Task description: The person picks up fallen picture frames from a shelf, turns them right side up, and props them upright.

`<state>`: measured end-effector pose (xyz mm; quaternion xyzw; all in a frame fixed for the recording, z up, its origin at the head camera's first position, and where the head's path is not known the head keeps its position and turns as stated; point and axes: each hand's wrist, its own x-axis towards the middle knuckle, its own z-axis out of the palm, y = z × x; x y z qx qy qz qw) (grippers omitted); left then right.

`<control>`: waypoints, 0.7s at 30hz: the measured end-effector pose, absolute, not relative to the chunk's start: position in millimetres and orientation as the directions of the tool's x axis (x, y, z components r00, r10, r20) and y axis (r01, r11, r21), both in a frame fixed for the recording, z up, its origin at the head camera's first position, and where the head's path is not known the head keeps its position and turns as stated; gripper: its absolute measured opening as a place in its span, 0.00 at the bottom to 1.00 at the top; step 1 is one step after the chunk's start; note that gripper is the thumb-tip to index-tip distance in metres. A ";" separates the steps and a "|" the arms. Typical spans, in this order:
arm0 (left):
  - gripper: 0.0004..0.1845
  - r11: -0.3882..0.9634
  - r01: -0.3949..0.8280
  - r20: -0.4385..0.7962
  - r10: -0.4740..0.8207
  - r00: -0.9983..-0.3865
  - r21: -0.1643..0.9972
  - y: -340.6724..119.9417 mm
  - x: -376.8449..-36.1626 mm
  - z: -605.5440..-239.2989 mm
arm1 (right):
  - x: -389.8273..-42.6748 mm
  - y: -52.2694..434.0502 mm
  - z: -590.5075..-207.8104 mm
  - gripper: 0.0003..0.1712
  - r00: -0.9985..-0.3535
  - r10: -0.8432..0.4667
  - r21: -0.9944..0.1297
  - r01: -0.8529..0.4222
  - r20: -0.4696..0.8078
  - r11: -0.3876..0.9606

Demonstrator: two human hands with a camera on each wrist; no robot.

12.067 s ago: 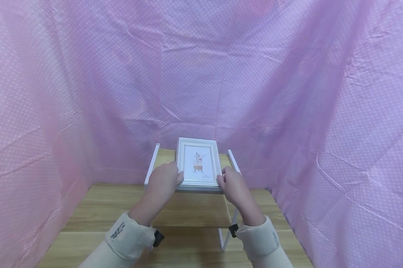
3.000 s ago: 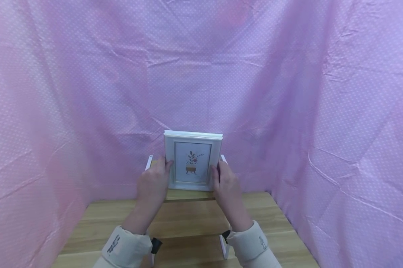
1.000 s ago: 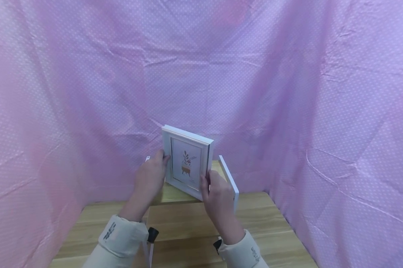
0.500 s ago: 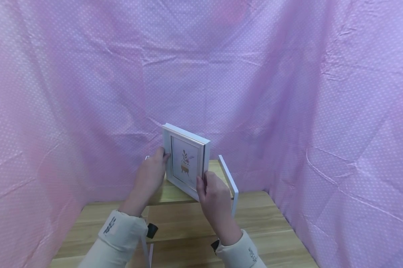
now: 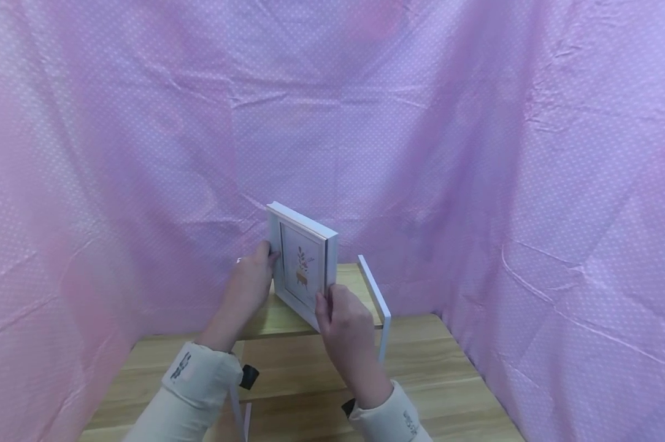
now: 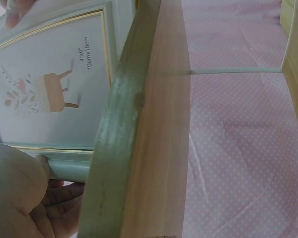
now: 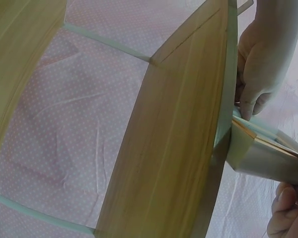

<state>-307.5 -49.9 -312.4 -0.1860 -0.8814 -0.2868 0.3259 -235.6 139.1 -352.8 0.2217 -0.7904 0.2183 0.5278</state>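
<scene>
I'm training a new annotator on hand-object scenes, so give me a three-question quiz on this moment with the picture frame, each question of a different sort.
1. True or false: the picture frame lies flat on the wooden shelf.
2. Which hand holds the frame's edge nearer the camera? A) left hand B) right hand C) neither
3. Fill in: the print in the frame shows a ____ on a small stool.

Key
1. False: it stands upright, turned at an angle, gripped on both sides.
2. B: the right hand grips the near edge; the left hand holds the far side.
3. Plant.
</scene>
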 end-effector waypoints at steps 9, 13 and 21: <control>0.11 0.770 0.484 0.634 0.137 -0.761 0.414 -49.6 -310.0 -310.2 | -231.7 130.8 -353.5 0.10 -0.326 -0.115 -0.102 -0.579 0.938 0.809; 0.11 0.766 0.473 0.606 0.139 -0.783 0.436 -49.5 -310.5 -308.6 | -231.6 127.6 -354.5 0.11 -0.287 -0.118 -0.074 -0.580 0.951 0.811; 0.12 0.736 0.491 0.587 0.159 -0.794 0.465 -52.5 -316.3 -305.7 | -227.4 119.4 -353.0 0.11 -0.317 -0.146 -0.072 -0.585 0.937 0.808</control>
